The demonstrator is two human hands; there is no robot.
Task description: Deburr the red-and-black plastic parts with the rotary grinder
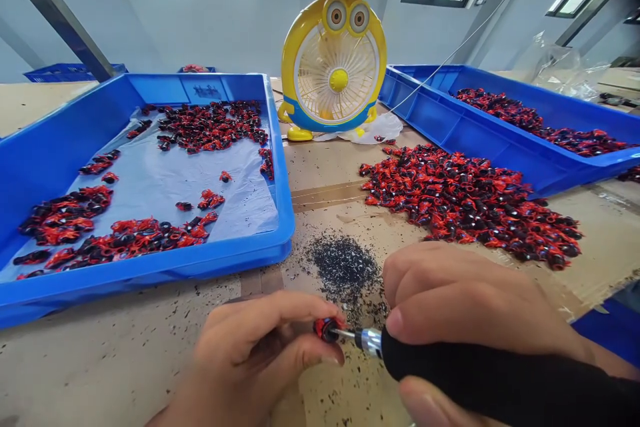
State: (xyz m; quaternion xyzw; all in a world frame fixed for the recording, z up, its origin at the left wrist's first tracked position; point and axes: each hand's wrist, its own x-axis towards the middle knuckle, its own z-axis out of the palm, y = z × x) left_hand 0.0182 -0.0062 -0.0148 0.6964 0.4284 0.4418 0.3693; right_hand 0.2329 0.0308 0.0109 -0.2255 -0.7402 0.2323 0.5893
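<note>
Between the thumb and fingers of my left hand (pixel 270 347) is a small red-and-black plastic piece (pixel 327 329), its dark round end turned to the right. My right hand (pixel 465 300) is wrapped round a thick black rotary tool (pixel 450 370) with a silver collar. Its thin metal bit (pixel 344 333) points left and meets the piece's dark end; whether it sits inside an opening I cannot tell. Just beyond my hands lies a heap of black shavings (pixel 345 263). Many similar pieces (pixel 465 200) are piled on the table beyond my right hand.
At left stands a blue tray (pixel 287 213) lined with white sheeting, holding scattered red-and-black pieces. Another blue tray (pixel 500 147) with more pieces is at back right. A yellow cartoon-faced fan (pixel 334 67) stands between them. A thin cord (pixel 465 40) slants across the right side.
</note>
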